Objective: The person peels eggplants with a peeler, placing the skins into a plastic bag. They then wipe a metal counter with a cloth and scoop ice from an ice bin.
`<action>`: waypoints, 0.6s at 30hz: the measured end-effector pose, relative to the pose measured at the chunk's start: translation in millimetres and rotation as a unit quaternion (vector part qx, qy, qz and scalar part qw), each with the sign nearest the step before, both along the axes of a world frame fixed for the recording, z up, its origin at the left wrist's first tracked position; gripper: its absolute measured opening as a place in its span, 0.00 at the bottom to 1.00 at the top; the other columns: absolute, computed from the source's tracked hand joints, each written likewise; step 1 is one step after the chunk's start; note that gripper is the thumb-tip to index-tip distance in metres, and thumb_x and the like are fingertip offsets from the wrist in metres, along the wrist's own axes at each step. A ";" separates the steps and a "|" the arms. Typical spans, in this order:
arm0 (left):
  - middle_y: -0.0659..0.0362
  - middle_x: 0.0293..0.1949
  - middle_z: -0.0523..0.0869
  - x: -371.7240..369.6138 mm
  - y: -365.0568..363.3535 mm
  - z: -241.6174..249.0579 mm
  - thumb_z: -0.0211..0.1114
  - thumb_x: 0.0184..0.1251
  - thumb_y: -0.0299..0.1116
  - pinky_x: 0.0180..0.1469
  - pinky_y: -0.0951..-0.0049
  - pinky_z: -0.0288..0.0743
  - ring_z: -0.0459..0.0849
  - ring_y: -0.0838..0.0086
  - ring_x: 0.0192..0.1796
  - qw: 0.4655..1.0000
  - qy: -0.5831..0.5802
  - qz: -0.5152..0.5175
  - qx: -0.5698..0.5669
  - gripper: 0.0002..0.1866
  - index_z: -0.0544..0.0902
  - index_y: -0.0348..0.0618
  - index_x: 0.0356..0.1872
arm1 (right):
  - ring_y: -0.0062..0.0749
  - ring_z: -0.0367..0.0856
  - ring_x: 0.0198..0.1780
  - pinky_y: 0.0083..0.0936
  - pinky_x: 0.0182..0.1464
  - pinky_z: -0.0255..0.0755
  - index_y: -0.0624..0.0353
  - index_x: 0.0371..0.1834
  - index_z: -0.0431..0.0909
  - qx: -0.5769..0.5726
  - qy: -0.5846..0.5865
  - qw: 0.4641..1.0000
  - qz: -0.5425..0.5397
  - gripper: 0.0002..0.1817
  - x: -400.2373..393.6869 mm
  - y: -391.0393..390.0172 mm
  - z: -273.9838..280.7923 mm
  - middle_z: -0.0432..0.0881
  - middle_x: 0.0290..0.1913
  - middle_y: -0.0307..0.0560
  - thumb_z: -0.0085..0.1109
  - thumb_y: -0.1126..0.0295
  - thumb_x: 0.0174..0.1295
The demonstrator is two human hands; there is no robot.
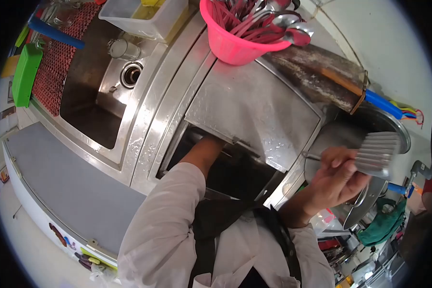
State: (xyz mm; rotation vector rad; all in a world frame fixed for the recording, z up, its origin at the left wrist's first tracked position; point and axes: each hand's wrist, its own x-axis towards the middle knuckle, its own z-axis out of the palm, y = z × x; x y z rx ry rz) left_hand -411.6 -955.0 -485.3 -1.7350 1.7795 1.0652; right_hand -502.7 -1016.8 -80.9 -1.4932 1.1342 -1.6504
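My right hand (338, 180) is closed on a crinkle cutter (377, 153) with a corrugated metal blade, raised in front of a steel pan. A thin metal rod (312, 155) sticks out on the near side of that hand; I cannot make out whether it belongs to the cutter. My left forearm (202, 156) reaches down into a dark rectangular opening (240, 175) in the steel counter. The left hand itself is hidden inside, under the edge of a wet steel cover (254, 105), so what it touches does not show.
A pink basket (235, 50) of spoons and other cutlery stands behind the cover. Left are a sink (93, 113) holding a glass jar (125, 49), a clear plastic tub (146, 24) and a grey worktop (67, 173). Beyond my right hand are steel pans (329, 134) and a dark, worn block (317, 72).
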 end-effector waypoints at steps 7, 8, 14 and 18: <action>0.47 0.59 0.71 21.3 4.6 33.7 0.69 0.42 0.50 0.61 0.58 0.63 0.62 0.55 0.66 0.990 0.087 -0.018 0.109 0.39 0.69 0.48 0.60 | 0.22 0.62 0.22 0.16 0.21 0.59 0.63 0.43 0.64 0.189 -0.039 0.981 0.023 0.07 -43.1 74.5 -19.3 0.66 0.24 0.43 0.44 0.72 0.67; 0.47 0.60 0.71 25.5 4.7 41.8 0.69 0.42 0.50 0.62 0.58 0.63 0.62 0.55 0.66 0.985 0.101 -0.019 0.135 0.40 0.69 0.48 0.60 | 0.21 0.63 0.21 0.16 0.21 0.59 0.63 0.41 0.64 0.210 -0.039 0.977 0.018 0.06 -47.2 82.2 -19.6 0.67 0.24 0.43 0.45 0.71 0.67; 0.47 0.61 0.70 53.5 3.2 77.7 0.69 0.41 0.51 0.63 0.58 0.62 0.60 0.55 0.68 0.908 0.234 0.078 0.339 0.41 0.68 0.50 0.61 | 0.18 0.63 0.20 0.15 0.22 0.59 0.62 0.39 0.64 0.265 -0.053 0.963 0.024 0.05 -71.3 121.4 -9.8 0.67 0.23 0.41 0.45 0.71 0.67; 0.54 0.67 0.61 64.5 26.3 64.9 0.68 0.42 0.53 0.67 0.58 0.58 0.60 0.57 0.68 0.837 0.282 0.193 0.427 0.45 0.63 0.56 0.66 | 0.19 0.64 0.20 0.16 0.22 0.60 0.59 0.42 0.65 0.286 0.016 0.956 0.066 0.06 -82.2 147.0 -3.0 0.70 0.24 0.44 0.46 0.68 0.68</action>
